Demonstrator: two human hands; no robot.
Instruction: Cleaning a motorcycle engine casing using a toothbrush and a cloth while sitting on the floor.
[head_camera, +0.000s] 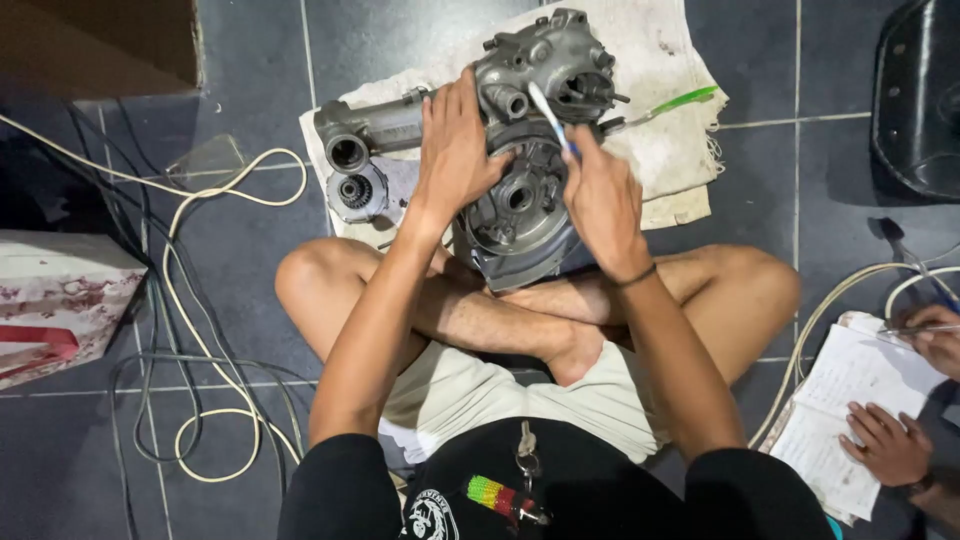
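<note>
A grey metal engine casing (520, 200) rests tilted against my crossed legs, its far end on a dirty white cloth (660, 60). My left hand (455, 140) lies flat on the casing's upper left side, steadying it. My right hand (600, 195) is closed on a white and blue toothbrush (548, 115), whose head points up toward the casing's top openings. A green toothbrush (675, 103) lies on the cloth to the right of the casing.
A small round gear part (355, 190) sits on the cloth at left. Cream and black cables (215, 200) loop over the dark tiled floor. At right, another person's hands (890, 440) hold a notebook and pen. A patterned box (60, 300) stands at left.
</note>
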